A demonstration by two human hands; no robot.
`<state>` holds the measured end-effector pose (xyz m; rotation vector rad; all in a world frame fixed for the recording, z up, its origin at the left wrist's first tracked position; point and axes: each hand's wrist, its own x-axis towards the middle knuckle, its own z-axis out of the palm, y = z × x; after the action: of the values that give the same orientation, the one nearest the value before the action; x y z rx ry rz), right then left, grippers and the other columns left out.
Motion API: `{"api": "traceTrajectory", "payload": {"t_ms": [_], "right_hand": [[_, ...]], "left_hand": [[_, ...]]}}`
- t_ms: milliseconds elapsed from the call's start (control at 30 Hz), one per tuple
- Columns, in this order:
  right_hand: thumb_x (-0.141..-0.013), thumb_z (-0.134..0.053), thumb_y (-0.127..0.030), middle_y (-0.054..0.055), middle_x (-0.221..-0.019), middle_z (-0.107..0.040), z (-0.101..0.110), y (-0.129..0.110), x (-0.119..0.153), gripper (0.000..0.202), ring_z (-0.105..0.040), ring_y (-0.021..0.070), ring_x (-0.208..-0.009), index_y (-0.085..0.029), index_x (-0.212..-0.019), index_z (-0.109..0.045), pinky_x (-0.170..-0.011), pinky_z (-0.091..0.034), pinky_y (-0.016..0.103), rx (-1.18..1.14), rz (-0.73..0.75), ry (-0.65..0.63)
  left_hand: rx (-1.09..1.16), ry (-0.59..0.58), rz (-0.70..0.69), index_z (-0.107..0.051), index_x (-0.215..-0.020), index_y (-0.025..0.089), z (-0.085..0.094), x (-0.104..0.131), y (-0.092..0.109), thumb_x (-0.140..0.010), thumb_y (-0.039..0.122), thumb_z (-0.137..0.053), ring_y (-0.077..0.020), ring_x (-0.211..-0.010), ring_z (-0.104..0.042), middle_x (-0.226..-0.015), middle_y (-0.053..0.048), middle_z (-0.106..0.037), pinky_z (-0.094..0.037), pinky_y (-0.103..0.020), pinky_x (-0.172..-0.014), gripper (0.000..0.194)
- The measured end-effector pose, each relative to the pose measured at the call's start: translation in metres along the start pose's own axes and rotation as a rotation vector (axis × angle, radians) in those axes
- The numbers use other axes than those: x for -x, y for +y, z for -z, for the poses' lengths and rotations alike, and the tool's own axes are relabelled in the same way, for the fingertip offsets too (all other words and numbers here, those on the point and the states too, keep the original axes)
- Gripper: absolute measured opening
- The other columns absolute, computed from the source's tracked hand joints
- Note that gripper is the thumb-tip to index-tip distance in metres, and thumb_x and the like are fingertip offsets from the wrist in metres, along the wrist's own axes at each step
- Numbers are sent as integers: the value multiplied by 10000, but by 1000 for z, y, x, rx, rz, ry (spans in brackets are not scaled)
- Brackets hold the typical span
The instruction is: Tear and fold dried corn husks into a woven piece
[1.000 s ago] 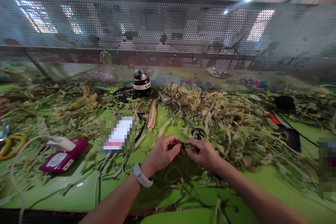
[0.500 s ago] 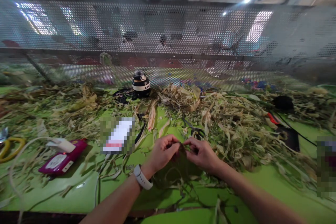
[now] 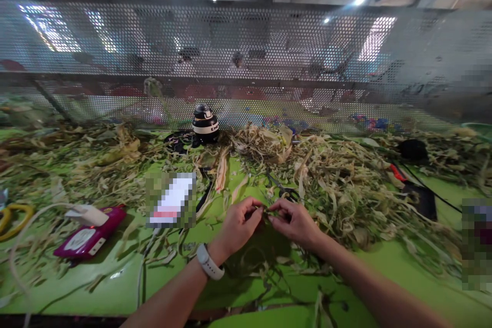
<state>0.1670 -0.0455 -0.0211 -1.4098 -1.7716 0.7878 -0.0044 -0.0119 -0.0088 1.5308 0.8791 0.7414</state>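
My left hand [image 3: 241,223], with a white watch [image 3: 209,262] on its wrist, is closed in a pinch above the green tabletop [image 3: 226,297]. Facing it, my right hand [image 3: 294,221] pinches too, the fingertips of both nearly meeting. Between them is a small dark bit of what looks like dried plant; its exact kind is too small to make out. Just beyond the right hand lie black-handled scissors [image 3: 288,192]. A large heap of dried leaves and stalks [image 3: 346,189] spreads to the right of the hands.
Left of my hands are a phone [image 3: 172,199], a magenta power strip [image 3: 90,233] with a white charger, and yellow-handled scissors [image 3: 17,218]. A black bottle [image 3: 205,125] stands before the perforated metal screen [image 3: 246,61]. A black flat object [image 3: 421,200] lies right.
Both hands stay nearly in place, fingertips shifting slightly as the right fingers close in more. The whole view has drifted a little.
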Motion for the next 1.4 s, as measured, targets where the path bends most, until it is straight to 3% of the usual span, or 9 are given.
{"api": "traceTrajectory", "payload": {"t_ms": [133,333,467,600,833,1000,1167,1400], "right_hand": [[-767,-562,-294,-93,-470,-301,-1,0,1,125,-268,78,-424,-179,-818,-561,-435,-201,208,5,12,11],[-768,-550,-261,-87,-473,-327,0,-1,2,117,-283,75,-422,-167,-827,-583,-437,-210,207,82,33,8],[-783,-541,-279,-83,-473,-339,1,-2,2,137,-293,74,-423,-159,-809,-601,-439,-222,202,130,75,12],[-782,-528,-269,-72,-484,-368,1,-1,2,150,-313,75,-425,-146,-810,-611,-437,-233,197,146,99,24],[-757,-510,-214,-73,-490,-365,2,0,2,123,-303,72,-425,-149,-801,-605,-428,-233,191,129,108,28],[-725,-483,-169,-75,-490,-367,6,-4,4,135,-315,70,-429,-143,-795,-596,-442,-253,187,109,122,-4],[-742,-496,-226,-77,-476,-366,9,-8,5,147,-325,76,-417,-137,-818,-584,-430,-247,192,49,125,-44],[-770,-512,-269,-69,-474,-391,4,-4,3,141,-323,73,-411,-152,-777,-589,-422,-249,192,74,72,1]], "left_hand": [[89,-14,20,-605,-862,151,1,-3,-1,-765,333,-574,-111,-536,-528,-634,6,-584,-426,-217,-523,209],[286,-26,214,-650,-846,155,8,-4,0,-712,276,-583,-132,-595,-568,-634,-7,-619,-409,-191,-472,192],[443,-52,292,-660,-833,151,12,-4,0,-747,333,-509,-154,-595,-611,-691,-52,-680,-426,-205,-456,252],[477,-35,348,-659,-800,145,11,-4,4,-700,273,-559,-166,-584,-629,-672,-73,-704,-458,-225,-492,191],[466,-66,346,-689,-792,149,11,-4,3,-662,196,-634,-179,-667,-653,-718,-73,-722,-491,-254,-604,149],[425,-37,309,-714,-758,140,10,-5,2,-613,148,-668,-148,-611,-615,-668,-50,-694,-446,-231,-567,153],[407,-22,296,-720,-755,144,9,-6,1,-605,153,-707,-119,-568,-574,-641,-26,-678,-418,-214,-541,151],[473,-56,289,-719,-781,123,10,-6,0,-563,181,-783,-143,-647,-631,-714,-53,-714,-478,-244,-663,234]]}}
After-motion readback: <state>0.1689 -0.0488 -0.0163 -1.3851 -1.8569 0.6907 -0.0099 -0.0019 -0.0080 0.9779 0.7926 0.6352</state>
